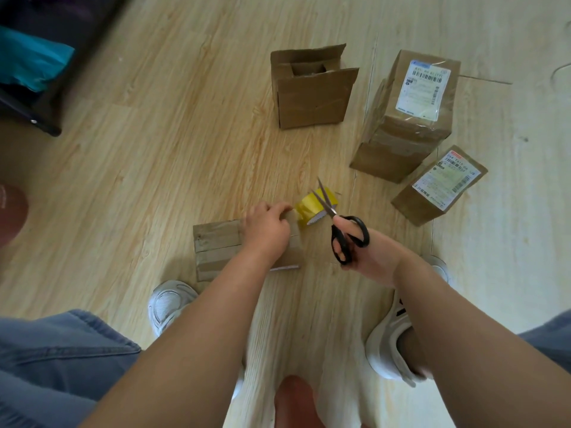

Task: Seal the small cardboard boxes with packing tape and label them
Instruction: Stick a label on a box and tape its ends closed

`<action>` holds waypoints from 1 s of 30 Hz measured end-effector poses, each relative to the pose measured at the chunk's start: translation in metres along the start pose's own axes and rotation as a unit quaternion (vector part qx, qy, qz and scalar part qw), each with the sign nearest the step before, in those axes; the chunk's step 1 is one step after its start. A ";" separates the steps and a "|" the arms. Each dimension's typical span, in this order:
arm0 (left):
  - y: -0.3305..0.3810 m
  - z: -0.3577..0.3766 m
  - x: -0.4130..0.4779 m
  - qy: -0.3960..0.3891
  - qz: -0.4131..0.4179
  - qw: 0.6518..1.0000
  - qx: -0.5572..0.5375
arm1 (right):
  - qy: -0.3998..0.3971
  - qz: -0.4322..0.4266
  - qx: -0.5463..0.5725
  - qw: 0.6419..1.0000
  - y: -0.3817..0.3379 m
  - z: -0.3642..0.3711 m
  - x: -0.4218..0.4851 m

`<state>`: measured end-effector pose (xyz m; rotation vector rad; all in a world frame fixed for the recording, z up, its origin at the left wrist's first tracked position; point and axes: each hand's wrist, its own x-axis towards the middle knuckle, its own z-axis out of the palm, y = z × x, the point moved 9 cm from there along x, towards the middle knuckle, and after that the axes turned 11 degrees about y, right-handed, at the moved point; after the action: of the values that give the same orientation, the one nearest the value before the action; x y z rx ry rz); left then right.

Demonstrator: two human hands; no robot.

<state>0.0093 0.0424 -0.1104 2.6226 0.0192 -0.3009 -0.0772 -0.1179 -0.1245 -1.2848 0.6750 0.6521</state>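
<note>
Knees and shoes: blue jeans at both lower corners; a white left shoe and a white right shoe on the wood floor.
Flat box: lies just beyond the left shoe, with tape strips across its top and the left forearm crossing its right half.
Tape roll: yellow, on the floor at the flat box's far right corner.
Labelled boxes: a small labelled box to the right, leaning against a tall labelled box behind it.
Open box: farther off, flaps up, apart from the others.
Dark furniture: far left corner.
Left hand: fingers curled over the flat box's far right edge, next to the roll.
Right hand: fingers through the black handles of the scissors, gripping them; the blades are parted across the tape roll.
</note>
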 end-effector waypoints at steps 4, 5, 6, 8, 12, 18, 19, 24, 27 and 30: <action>-0.003 0.006 0.000 -0.014 -0.016 1.000 0.007 | 0.134 0.013 0.014 0.991 0.002 -0.036 0.006; -0.002 0.007 0.000 -0.010 -0.022 1.000 0.015 | 0.182 0.027 -0.032 0.982 0.005 -0.047 0.008; -0.002 0.007 0.000 -0.002 -0.029 0.999 0.021 | 0.226 0.044 -0.095 0.968 0.009 -0.058 0.008; 0.000 0.007 0.001 0.019 -0.043 0.999 0.023 | 0.286 0.070 -0.215 0.931 0.015 -0.073 0.009; 0.007 0.011 0.004 0.040 -0.045 0.998 0.001 | 0.306 0.092 -0.351 0.880 0.020 -0.084 0.020; 0.009 0.014 0.002 0.059 -0.024 0.998 -0.014 | 0.300 0.112 -0.502 0.803 0.024 -0.085 0.039; 0.009 0.015 0.000 0.063 -0.013 0.998 -0.003 | 0.288 0.118 -0.533 0.787 0.025 -0.083 0.043; 0.011 0.019 -0.005 0.061 0.030 0.996 0.058 | 0.278 0.168 -0.563 0.760 0.031 -0.080 0.048; 0.011 0.020 -0.005 0.058 0.026 0.996 0.058 | 0.275 0.170 -0.569 0.756 0.042 -0.087 0.056; 0.012 0.020 -0.006 0.066 0.028 0.995 0.064 | 0.257 0.202 -0.567 0.756 0.047 -0.087 0.057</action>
<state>0.0004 0.0227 -0.1210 2.7604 -0.0288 -0.1120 -0.0839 -0.1922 -0.2109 -2.5551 1.0839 1.1656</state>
